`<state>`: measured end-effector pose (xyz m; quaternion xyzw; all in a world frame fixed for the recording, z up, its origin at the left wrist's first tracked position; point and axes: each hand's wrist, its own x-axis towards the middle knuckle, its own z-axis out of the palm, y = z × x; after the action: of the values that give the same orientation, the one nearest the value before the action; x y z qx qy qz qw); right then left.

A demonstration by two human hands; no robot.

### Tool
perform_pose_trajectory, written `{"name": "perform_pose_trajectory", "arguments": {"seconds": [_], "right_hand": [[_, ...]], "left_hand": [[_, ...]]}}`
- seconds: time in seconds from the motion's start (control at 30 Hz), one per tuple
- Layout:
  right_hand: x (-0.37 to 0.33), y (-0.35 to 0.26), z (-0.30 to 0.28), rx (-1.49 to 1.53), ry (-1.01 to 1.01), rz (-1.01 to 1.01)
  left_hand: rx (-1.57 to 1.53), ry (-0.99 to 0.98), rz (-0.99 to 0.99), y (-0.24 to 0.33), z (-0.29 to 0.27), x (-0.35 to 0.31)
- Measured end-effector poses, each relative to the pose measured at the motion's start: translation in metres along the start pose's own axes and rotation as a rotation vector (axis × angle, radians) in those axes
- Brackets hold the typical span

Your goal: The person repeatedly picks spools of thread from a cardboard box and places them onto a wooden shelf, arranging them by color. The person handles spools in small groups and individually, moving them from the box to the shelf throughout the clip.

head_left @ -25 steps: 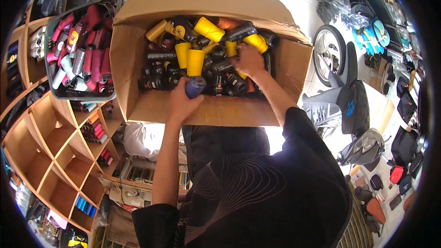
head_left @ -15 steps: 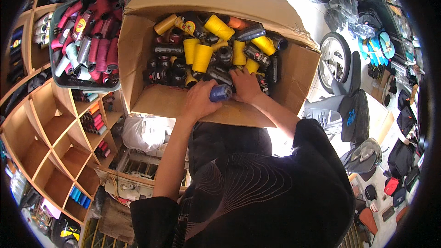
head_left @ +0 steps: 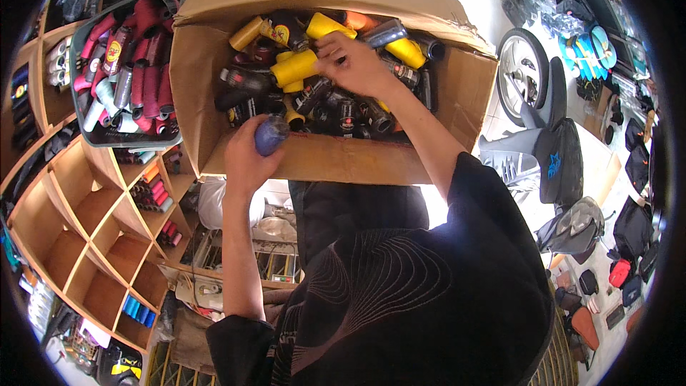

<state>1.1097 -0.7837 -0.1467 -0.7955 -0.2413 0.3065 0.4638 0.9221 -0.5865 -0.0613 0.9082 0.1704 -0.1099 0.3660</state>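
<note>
My left hand is wrapped round a dark blue thread spool, holding it over the near left corner of the cardboard box. Farther in, my right hand reaches over the spools with bent, parted fingers. Its fingertips meet the end of a yellow thread cone lying on its side; I see no wrapped grip on it. Around the hand lie black spools, more yellow cones, a dark blue spool and an orange one.
A grey-green bin of maroon and grey spools stands left of the box. Below it spreads a wooden cubbyhole shelf with some coloured spools. On the right are a wheel and a dark seat; bags and pouches lie on the floor beyond.
My left hand has moved left with the blue spool. My right hand has gone farther into the box, up and left. Yellow cones that stood upright near the middle have shifted, one now on its side.
</note>
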Motion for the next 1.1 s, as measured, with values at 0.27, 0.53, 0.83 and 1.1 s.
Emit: {"name": "perform_pose_trajectory", "arguments": {"seconds": [0.27, 0.53, 0.83, 1.1], "right_hand": [[-0.112, 0.082, 0.058, -0.794, -0.236, 0.061], [-0.051, 0.053, 0.01, -0.896, -0.266, 0.599], [-0.056, 0.066, 0.044, -0.438, 0.011, 0.462], [-0.12, 0.037, -0.015, -0.628, -0.206, 0.601]], "left_hand": [[0.559, -0.473, 0.412, 0.006, 0.066, 0.051], [1.237, -0.645, 0.529, 0.001, 0.117, 0.081], [1.671, -0.466, 0.388, 0.009, 0.13, 0.07], [1.357, -0.492, 0.293, 0.018, 0.122, 0.07]]}}
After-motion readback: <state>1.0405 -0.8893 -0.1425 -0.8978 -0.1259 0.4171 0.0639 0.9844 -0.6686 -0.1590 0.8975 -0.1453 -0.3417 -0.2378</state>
